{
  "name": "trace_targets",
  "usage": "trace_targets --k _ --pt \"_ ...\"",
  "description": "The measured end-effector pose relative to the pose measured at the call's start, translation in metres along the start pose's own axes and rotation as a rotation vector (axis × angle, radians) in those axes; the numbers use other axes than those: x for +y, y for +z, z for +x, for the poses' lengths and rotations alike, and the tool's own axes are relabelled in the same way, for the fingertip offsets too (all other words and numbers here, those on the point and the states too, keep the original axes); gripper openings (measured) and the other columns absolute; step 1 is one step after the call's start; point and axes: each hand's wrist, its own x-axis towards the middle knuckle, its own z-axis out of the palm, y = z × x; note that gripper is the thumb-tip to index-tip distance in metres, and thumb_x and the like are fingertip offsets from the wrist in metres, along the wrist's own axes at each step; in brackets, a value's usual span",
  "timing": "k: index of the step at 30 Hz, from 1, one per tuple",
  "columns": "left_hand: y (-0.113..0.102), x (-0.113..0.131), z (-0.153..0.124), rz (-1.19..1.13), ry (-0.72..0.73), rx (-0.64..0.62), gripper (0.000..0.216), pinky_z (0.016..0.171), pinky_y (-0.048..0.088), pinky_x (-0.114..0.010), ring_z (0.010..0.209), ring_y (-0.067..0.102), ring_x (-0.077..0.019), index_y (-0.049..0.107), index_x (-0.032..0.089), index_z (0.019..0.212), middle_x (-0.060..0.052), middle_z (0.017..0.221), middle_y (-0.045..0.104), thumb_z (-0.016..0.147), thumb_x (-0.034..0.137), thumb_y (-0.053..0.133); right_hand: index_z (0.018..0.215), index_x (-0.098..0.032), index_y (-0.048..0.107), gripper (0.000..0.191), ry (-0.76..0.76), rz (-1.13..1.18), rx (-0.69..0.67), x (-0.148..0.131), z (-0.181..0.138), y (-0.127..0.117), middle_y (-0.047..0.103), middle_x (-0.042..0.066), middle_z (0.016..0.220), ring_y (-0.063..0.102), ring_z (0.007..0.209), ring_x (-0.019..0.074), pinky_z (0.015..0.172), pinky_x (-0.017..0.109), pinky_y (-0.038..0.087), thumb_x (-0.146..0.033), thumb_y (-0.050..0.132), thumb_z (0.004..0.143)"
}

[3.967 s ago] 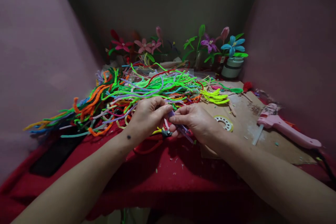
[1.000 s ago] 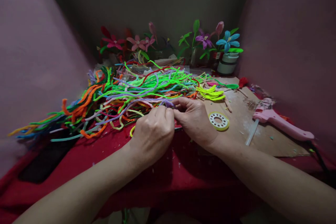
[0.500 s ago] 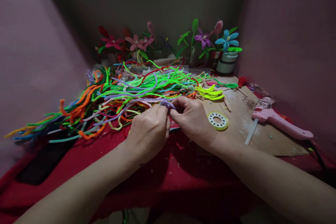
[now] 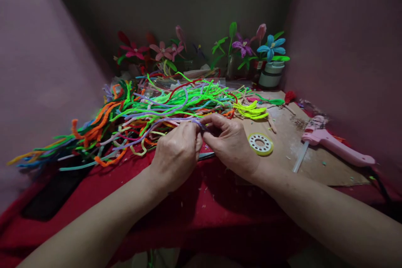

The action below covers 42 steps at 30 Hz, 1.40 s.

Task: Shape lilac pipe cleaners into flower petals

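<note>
My left hand (image 4: 176, 154) and my right hand (image 4: 230, 142) meet at the middle of the red cloth (image 4: 188, 213), fingers pinched together on a lilac pipe cleaner (image 4: 198, 123). Only a short bent piece of it shows between the fingertips. Just beyond the hands lies a big loose heap of pipe cleaners (image 4: 150, 109) in green, orange, lilac, yellow and red. A dark tool (image 4: 205, 155) lies on the cloth under the hands, mostly hidden.
A yellow-rimmed tape roll (image 4: 260, 144) and a pink glue gun (image 4: 336, 146) lie on a cardboard sheet (image 4: 314, 163) at the right. Finished pipe-cleaner flowers (image 4: 163, 50) and a potted blue flower (image 4: 271, 60) stand along the back wall. A dark flat object (image 4: 50, 197) lies at the left.
Since four seconds ago both hands have moved up toward the heap and closed in on each other. Over the last second they barely shift; the lilac piece is tucked deeper between the fingers.
</note>
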Motion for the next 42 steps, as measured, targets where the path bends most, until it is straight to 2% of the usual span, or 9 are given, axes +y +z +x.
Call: trace_targets --k 6,12,20,26,29,33,35,38,42 --pt "0.001 -0.001 0.003 -0.169 0.046 0.112 0.007 0.063 0.043 -0.022 0.067 0.059 -0.0126 0.052 0.013 0.091 -0.003 0.075 0.060 0.085 0.013 0.048 0.075 -0.014 0.064 0.015 0.144 0.161 -0.022 0.002 0.005 -0.002 0.059 -0.003 0.064 0.050 0.056 0.0083 0.056 0.022 0.041 -0.008 0.052 0.069" --pt "-0.004 -0.010 0.006 -0.238 0.097 0.046 0.009 0.070 0.046 -0.023 0.075 0.059 -0.0126 0.052 0.016 0.089 -0.003 0.081 0.062 0.087 0.011 0.044 0.070 -0.013 0.062 0.011 0.345 0.336 0.007 0.001 0.011 -0.006 0.056 -0.004 0.058 0.046 0.051 0.0074 0.051 0.021 0.037 -0.009 0.054 0.064" --pt "-0.007 -0.002 0.002 0.124 0.205 -0.003 0.020 0.055 0.042 -0.027 0.069 0.060 -0.0185 0.059 0.011 0.088 -0.009 0.081 0.064 0.085 0.009 0.039 0.072 -0.016 0.065 0.015 0.203 0.183 -0.035 0.002 0.004 0.001 0.057 -0.003 0.062 0.046 0.056 0.0081 0.055 0.021 0.038 -0.010 0.052 0.066" --pt "-0.004 -0.006 0.002 0.027 0.226 -0.001 0.020 0.057 0.044 -0.026 0.074 0.061 -0.0178 0.059 0.011 0.087 -0.010 0.085 0.065 0.086 0.010 0.039 0.064 -0.013 0.060 0.008 0.506 0.480 -0.147 0.005 0.008 -0.001 0.054 -0.004 0.054 0.047 0.048 0.0073 0.048 0.021 0.038 -0.010 0.056 0.059" --pt "-0.005 -0.015 0.006 -0.253 0.061 -0.055 0.017 0.064 0.046 -0.025 0.081 0.061 -0.0160 0.058 0.014 0.097 -0.008 0.095 0.065 0.087 0.017 0.044 0.060 -0.013 0.057 0.008 0.584 0.620 -0.158 0.010 0.011 -0.003 0.052 -0.005 0.050 0.047 0.044 0.0069 0.046 0.021 0.039 -0.007 0.059 0.055" --pt "-0.009 -0.028 0.015 -0.865 -0.446 -0.166 0.034 0.050 0.044 -0.022 0.059 0.057 -0.0099 0.053 0.016 0.107 -0.006 0.093 0.064 0.077 0.029 0.062 0.064 -0.013 0.059 0.010 0.613 0.658 -0.090 0.010 0.013 -0.004 0.055 -0.003 0.052 0.048 0.043 0.0079 0.045 0.022 0.041 -0.008 0.062 0.056" --pt "-0.008 -0.032 0.018 -1.152 -0.632 -0.297 0.039 0.044 0.042 -0.021 0.052 0.055 -0.0087 0.052 0.015 0.105 -0.005 0.087 0.063 0.073 0.030 0.066 0.065 -0.012 0.061 0.009 0.594 0.627 -0.063 0.008 0.014 -0.004 0.056 -0.002 0.053 0.049 0.043 0.0080 0.045 0.022 0.040 -0.009 0.063 0.056" --pt "-0.004 -0.032 0.018 -1.423 -0.743 -0.504 0.034 0.044 0.041 -0.021 0.051 0.053 -0.0090 0.056 0.015 0.096 -0.002 0.074 0.060 0.069 0.030 0.070 0.064 -0.012 0.061 0.008 0.540 0.576 -0.060 0.005 0.014 -0.004 0.057 -0.002 0.055 0.049 0.046 0.0079 0.046 0.022 0.040 -0.011 0.064 0.056" --pt "-0.001 -0.022 0.017 -1.531 -0.783 -0.453 0.023 0.043 0.037 -0.020 0.047 0.045 -0.0058 0.056 0.015 0.080 0.003 0.065 0.053 0.066 0.025 0.071 0.065 -0.013 0.060 0.008 0.475 0.507 -0.064 0.006 0.011 -0.003 0.057 -0.003 0.057 0.048 0.049 0.0082 0.048 0.022 0.038 -0.011 0.061 0.058"
